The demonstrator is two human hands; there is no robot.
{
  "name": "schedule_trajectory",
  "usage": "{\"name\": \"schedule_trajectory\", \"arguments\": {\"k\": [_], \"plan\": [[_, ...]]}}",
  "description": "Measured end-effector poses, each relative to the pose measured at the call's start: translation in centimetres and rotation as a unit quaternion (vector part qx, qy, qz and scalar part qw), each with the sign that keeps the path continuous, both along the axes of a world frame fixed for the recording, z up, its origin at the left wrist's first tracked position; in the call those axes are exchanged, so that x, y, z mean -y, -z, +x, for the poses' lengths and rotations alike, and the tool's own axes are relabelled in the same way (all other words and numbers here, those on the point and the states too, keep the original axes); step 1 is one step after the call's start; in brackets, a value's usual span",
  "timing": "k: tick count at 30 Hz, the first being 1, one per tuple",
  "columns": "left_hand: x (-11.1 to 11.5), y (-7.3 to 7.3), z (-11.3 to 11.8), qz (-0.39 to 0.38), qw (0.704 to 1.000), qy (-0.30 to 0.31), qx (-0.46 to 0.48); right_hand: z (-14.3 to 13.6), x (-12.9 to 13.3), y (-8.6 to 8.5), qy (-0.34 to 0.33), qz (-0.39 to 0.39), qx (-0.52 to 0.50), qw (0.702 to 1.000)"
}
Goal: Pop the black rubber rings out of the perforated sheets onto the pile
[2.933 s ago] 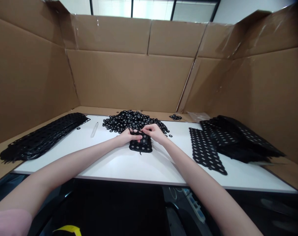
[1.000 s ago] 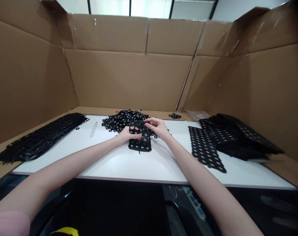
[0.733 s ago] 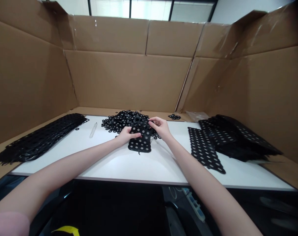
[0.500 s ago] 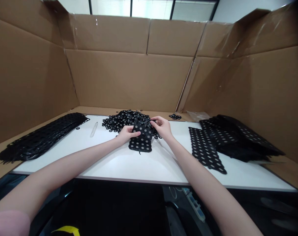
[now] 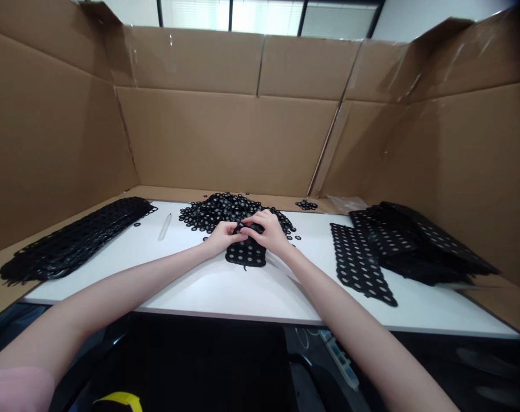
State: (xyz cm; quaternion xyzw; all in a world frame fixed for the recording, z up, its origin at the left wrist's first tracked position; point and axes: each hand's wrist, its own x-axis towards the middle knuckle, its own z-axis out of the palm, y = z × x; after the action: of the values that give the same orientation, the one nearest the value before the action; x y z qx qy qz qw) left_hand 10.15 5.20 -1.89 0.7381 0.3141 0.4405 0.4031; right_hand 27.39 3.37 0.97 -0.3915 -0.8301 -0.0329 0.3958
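A black sheet with round holes (image 5: pixel 246 253) lies near the middle of the white table, its upper part raised between my hands. My left hand (image 5: pixel 223 236) is closed on its left upper edge. My right hand (image 5: pixel 266 230) reaches over the top of the sheet, fingers bent and pressed together on it, with the fingertips close to those of my left hand. What lies between the fingertips is too small to make out. Right behind my hands is a pile of small black rings (image 5: pixel 221 209), partly covered by them.
A thick stack of black perforated sheets (image 5: pixel 83 237) lies at the left, near a white pen (image 5: pixel 165 227). One flat perforated strip (image 5: pixel 360 263) and a heap of black sheets (image 5: pixel 414 240) are at the right. Cardboard walls (image 5: pixel 229 143) surround the table.
My right hand has moved left and come down over the sheet, next to my left hand. The raised part of the sheet is now mostly hidden, and more rings show at the pile's right.
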Motion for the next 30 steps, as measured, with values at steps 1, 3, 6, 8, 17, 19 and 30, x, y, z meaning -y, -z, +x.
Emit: {"name": "schedule_trajectory", "arguments": {"k": [1, 3, 6, 8, 17, 19, 30], "plan": [[0.0, 0.0, 0.0, 0.008, 1.000, 0.002, -0.013, 0.0, -0.1, 0.1, 0.004, -0.010, -0.011, 1.000], [0.0, 0.0, 0.0, 0.020, 0.999, 0.013, -0.034, 0.0, -0.2, 0.2, 0.007, -0.025, -0.034, 0.999], [0.1, -0.2, 0.0, 0.043, 0.998, 0.018, -0.053, -0.2, -0.1, 0.3, -0.002, -0.052, -0.073, 0.996], [0.3, -0.4, 0.1, 0.055, 0.996, 0.011, -0.065, -0.6, 0.0, 0.3, 0.006, -0.073, -0.095, 0.993], [0.3, -0.5, 0.3, 0.051, 0.996, 0.006, -0.067, -1.7, 0.1, 0.8, 0.074, -0.086, -0.070, 0.991], [0.3, -0.5, 0.3, 0.044, 0.997, 0.011, -0.063, -1.7, 0.0, 0.9, 0.073, -0.093, -0.078, 0.990], [0.5, -0.3, 0.2, -0.051, 0.995, 0.087, 0.011, -0.2, -1.6, 0.6, 0.160, -0.074, -0.141, 0.974]]}}
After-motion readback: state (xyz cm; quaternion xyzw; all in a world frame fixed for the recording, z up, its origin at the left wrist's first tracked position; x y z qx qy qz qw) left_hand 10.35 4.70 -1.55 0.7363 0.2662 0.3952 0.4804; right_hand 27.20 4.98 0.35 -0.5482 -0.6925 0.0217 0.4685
